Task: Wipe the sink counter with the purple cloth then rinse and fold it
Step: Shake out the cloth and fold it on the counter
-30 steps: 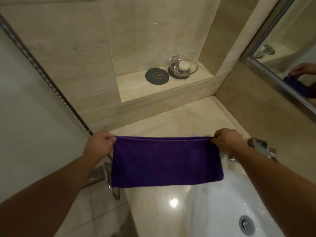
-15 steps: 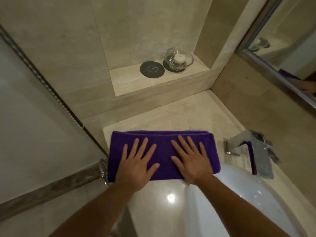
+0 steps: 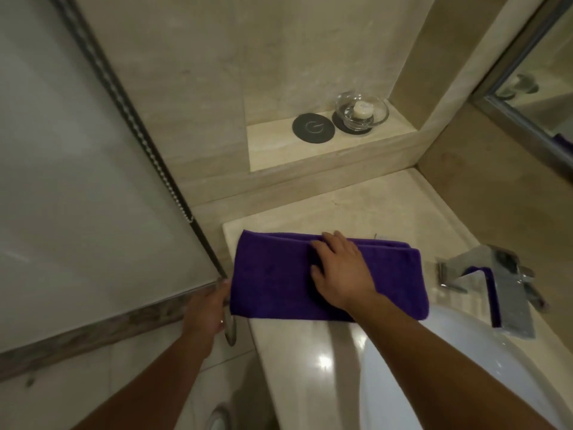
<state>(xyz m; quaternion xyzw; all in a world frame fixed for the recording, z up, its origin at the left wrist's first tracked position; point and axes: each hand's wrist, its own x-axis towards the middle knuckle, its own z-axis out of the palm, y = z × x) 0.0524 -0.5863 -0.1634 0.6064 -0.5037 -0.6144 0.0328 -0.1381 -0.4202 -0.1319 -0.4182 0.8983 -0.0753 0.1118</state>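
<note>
1. The purple cloth (image 3: 273,274) is seen folded into a long band on the sink counter (image 3: 356,209), left of the basin (image 3: 434,352).
2. It is pressed flat by the right hand (image 3: 341,268), fingers straight and lightly spread.
3. The left hand (image 3: 206,311) is placed at the cloth's left end; whether anything is gripped cannot be told.
4. Risk is judged here: that end lies at the counter's edge, so the band could be dragged off by a sideways pull.
5. The layers could be skewed if the palm is slid.
6. Counted: one cloth, two hands, one faucet (image 3: 502,283), one glass dish (image 3: 361,111), two dark round mats (image 3: 313,128).
</note>
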